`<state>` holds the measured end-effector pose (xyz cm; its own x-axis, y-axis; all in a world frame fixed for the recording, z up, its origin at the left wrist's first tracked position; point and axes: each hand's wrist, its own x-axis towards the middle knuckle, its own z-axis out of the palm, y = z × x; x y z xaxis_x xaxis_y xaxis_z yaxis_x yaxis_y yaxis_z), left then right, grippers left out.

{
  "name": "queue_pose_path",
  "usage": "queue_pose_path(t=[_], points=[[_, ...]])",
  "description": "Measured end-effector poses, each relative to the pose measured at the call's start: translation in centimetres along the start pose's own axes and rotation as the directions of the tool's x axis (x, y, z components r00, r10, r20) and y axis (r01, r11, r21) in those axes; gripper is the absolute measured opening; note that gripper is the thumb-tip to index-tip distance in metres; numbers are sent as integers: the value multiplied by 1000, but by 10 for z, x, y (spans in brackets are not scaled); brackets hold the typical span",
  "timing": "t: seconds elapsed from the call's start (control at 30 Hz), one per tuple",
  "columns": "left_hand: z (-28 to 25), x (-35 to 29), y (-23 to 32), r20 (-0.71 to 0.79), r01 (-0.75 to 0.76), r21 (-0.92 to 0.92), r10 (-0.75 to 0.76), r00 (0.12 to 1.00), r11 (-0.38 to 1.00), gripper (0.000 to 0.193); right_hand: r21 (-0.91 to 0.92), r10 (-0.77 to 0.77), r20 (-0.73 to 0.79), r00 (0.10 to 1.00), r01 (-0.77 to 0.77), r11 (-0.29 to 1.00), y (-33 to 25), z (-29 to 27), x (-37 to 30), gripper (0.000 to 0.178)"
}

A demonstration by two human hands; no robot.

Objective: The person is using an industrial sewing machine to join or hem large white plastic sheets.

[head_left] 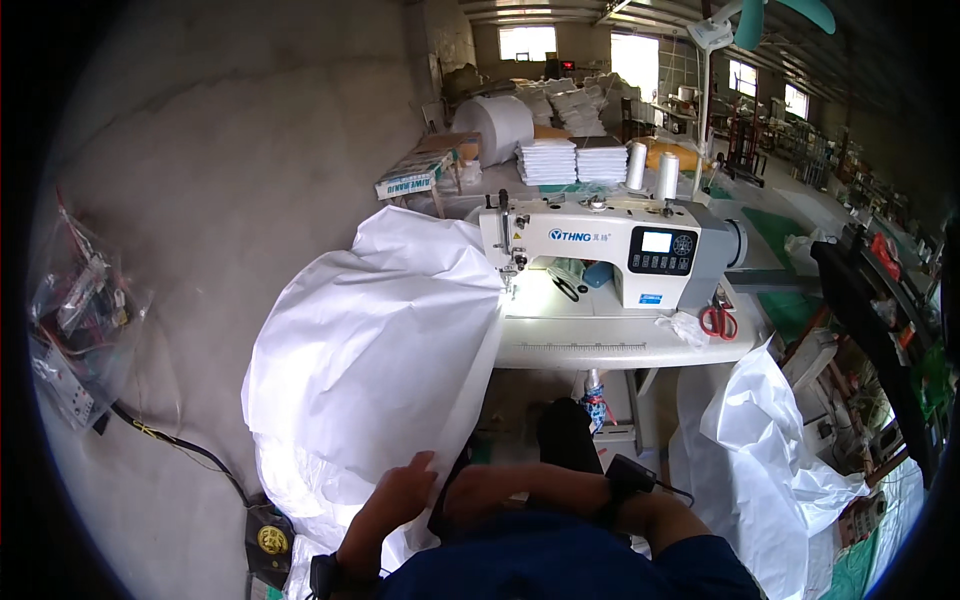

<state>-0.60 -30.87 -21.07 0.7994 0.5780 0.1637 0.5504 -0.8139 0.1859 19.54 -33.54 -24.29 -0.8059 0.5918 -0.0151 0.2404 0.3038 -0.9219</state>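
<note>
A large white sheet of thin, creased material (pixel 370 340) hangs in folds from the left end of the sewing machine (pixel 600 245) down to my lap. Its upper right edge lies by the lit needle area. My left hand (pixel 402 487) is at the sheet's lower right edge, fingers bent against the material with the index finger pointing up. Close beside it is my right hand (pixel 475 492), its forearm crossing in front of my body from the right. The right hand's fingers are turned down and hidden, so what they touch does not show.
Red-handled scissors (pixel 718 320) and dark snips (pixel 566 289) lie on the machine table (pixel 620 345). Another white sheet (pixel 760 440) hangs at the right. Thread cones (pixel 667 177) and stacked white bundles (pixel 547 163) stand behind. A bag of parts (pixel 80 300) is at far left.
</note>
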Motion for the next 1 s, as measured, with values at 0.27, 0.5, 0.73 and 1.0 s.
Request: queue_pose_path(t=[0.27,0.5,0.73,1.0], points=[[-28,24,30,-69,85,-462,-131,989,883,12,43,184,-555,811,-193,980,197,16,82,29],[19,-20,-4,132,241,-497,-201,971,834,10,-318,247,-537,806,-465,826,110,-61,55,29],[70,8,6,102,77,-704,-7,995,706,10,-11,184,-977,111,-882,471,74,-217,11,24],[89,7,8,36,93,-745,-100,994,660,10,-261,237,-932,273,-962,82,83,-219,44,40]])
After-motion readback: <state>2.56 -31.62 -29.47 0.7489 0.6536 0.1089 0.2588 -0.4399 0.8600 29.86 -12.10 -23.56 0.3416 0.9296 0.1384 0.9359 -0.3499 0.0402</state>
